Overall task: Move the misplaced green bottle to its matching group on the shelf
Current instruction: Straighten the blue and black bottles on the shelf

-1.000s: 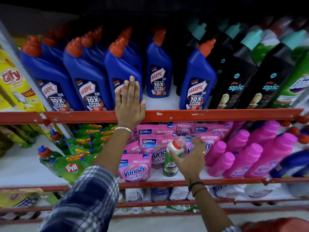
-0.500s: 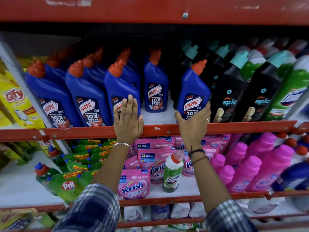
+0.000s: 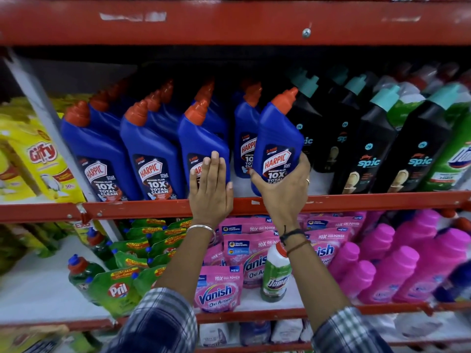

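Since a second ago the right hand (image 3: 283, 184) has left the green bottle (image 3: 276, 276) standing among pink pouches and now wraps a Harpic bottle (image 3: 279, 141); left hand (image 3: 210, 189) lies flat, fingers straight. Slide the Harpic left, clearing space.

right hand (image 3: 283, 189) gripping tilted blue Harpic bottle (image 3: 276, 141), left hand (image 3: 210, 189) flat
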Tool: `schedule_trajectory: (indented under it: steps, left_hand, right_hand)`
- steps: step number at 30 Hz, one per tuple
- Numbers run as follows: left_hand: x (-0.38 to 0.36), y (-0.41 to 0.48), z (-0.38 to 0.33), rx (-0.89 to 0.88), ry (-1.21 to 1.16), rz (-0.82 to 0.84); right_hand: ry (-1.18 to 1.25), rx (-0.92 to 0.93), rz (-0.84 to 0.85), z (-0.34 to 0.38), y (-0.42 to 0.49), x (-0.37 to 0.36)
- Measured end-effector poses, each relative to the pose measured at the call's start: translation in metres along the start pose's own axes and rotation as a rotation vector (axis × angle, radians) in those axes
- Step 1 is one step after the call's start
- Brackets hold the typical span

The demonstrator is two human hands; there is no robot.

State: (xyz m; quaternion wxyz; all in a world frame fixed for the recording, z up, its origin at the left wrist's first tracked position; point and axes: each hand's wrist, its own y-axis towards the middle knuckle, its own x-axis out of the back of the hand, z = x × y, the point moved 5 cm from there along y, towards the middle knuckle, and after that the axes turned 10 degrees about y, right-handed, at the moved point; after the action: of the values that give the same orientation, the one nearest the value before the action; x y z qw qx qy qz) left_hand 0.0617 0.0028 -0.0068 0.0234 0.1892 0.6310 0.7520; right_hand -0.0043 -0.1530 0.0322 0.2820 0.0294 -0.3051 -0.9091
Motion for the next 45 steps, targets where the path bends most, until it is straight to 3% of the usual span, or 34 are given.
schedule_trajectory:
  steps: [12,22,25,29,31,38,45]
  left_hand:
    - [0.002,0.000,0.000,-0.006,-0.027,-0.016]
    - [0.003,0.000,0.001,0.007,-0.043,0.015]
    - [0.002,-0.001,0.001,0.007,-0.032,0.017]
    - [0.000,0.000,0.002,0.008,-0.021,0.021]
    - [0.000,0.000,0.001,0.009,-0.014,0.013]
    - [0.000,0.000,-0.001,0.014,-0.002,-0.004]
    - [0.001,0.000,-0.002,0.027,0.006,-0.019]
  right_hand:
    - [-0.078,-0.027,-0.003,0.011,-0.022,-0.024]
    - [-0.208,0.075,0.032,0.000,-0.027,-0.022]
    - [-0.126,0.108,0.011,-0.004,-0.023,-0.003]
    - [0.220,0.118,-0.036,-0.020,-0.006,0.039]
    - [0.282,0.100,-0.111,-0.036,0.005,0.065]
    - [0.139,0.123,-0.364,-0.081,0.061,0.143]
    - [-0.020,-0.032,-0.272,-0.113,0.122,0.170]
